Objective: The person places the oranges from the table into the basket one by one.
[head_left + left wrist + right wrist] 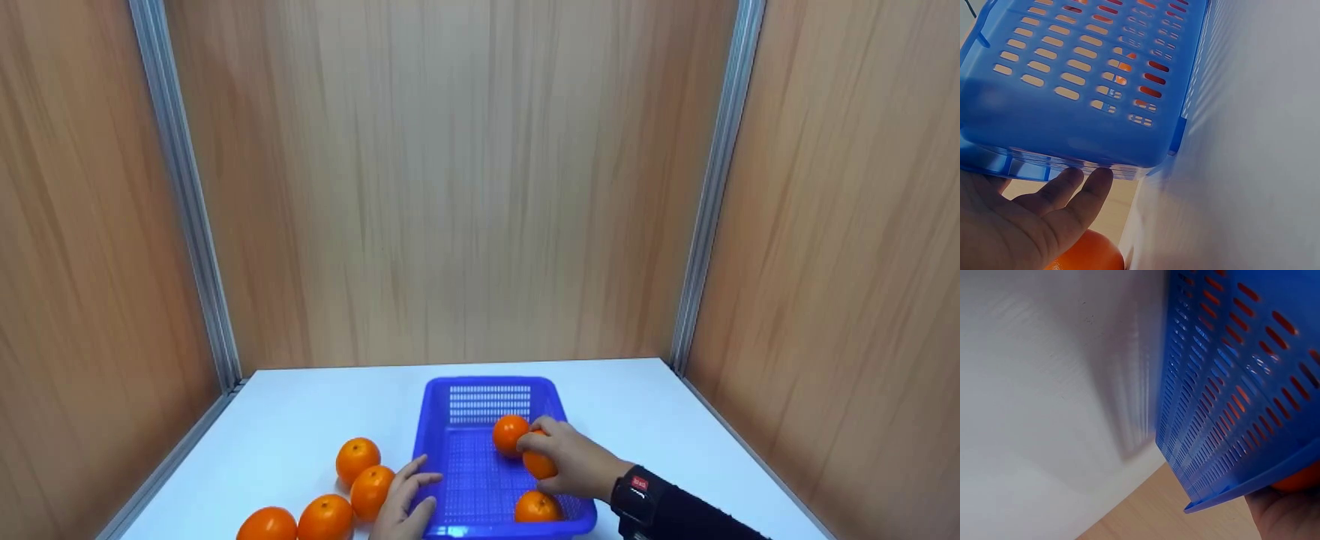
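Observation:
My right hand (576, 459) reaches over the right side of the blue plastic basket (466, 480), its fingers curled round an orange (538, 463). Two more oranges lie in the basket: one (511, 435) just beyond the held one, another (538, 507) in the near right corner. In the right wrist view the slotted basket wall hides most of that hand. My left hand (405, 501) is at the basket's left side with loosely extended fingers; in the left wrist view its fingertips (1099, 179) are right at the basket wall. An orange (1090, 254) sits beneath this hand.
Left of the basket, several oranges stand on the white table (300, 420), among them a far one (358, 460), one beside my left hand (371, 492) and one nearer the front (326, 517). Wood-patterned panels (465, 187) with metal corner posts (718, 172) enclose the table at back and sides.

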A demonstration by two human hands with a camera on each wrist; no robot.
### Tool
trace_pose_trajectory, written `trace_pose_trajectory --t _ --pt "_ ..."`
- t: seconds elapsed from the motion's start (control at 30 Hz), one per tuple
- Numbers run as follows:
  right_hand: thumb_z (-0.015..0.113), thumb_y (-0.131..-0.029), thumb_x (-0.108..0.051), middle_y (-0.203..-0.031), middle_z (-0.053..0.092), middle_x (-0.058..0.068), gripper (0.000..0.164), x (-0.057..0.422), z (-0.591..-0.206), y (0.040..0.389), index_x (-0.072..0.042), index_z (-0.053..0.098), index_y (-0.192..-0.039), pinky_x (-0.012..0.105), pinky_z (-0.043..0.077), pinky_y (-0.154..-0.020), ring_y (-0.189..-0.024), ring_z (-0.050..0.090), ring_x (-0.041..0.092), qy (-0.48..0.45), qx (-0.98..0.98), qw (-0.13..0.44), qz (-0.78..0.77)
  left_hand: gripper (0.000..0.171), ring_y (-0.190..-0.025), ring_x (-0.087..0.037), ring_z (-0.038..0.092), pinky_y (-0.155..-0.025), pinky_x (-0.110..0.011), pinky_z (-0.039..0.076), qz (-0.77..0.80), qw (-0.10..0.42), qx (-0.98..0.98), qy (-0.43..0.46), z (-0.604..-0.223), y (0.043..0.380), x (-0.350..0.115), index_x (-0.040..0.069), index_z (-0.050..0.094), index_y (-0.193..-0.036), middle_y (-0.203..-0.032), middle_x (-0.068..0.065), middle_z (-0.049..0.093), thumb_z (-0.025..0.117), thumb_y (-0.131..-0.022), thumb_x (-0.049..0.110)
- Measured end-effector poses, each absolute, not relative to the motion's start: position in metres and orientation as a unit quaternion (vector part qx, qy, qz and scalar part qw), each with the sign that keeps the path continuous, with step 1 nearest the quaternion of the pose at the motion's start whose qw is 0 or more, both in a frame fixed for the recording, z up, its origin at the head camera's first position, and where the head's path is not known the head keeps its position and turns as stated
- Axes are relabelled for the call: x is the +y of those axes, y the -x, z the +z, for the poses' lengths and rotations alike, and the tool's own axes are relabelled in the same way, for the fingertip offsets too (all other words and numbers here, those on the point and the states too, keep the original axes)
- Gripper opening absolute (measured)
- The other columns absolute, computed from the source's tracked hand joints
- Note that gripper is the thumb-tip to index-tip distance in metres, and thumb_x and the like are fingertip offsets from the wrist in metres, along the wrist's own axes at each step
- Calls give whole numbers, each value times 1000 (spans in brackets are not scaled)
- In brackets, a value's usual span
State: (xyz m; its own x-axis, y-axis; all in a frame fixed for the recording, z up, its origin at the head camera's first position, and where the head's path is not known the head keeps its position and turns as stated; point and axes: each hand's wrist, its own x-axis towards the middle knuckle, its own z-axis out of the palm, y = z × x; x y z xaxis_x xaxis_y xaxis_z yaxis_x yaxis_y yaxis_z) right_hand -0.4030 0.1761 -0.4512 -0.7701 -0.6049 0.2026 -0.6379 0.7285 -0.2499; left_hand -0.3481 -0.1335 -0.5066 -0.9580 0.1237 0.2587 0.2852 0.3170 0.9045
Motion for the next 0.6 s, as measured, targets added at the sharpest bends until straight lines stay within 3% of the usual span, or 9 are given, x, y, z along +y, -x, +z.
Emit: trace_pose_trajectory --t 0.37,0.6 --pt "60 -82 -59 -126 40 -12 41 175 -454 404 -55 45 -120 34 48 -88 -109 41 12 -302 -940 17 160 26 -144 -44 20 -112 -65 19 -577 61 -805 121 -506 349 -133 20 64 -111 -154 -10 31 56 -87 12" --pt "56 -85 -58 -132 39 -11 40 175 -457 405 -56 43 -122 36 46 -88 -111 40 14 -294 -944 17 149 27 -143 -45 21 -112 -65 20 -580 65 -802 131 -507 350 -131 19 64 -111 -154 -12 31 56 -87 12"
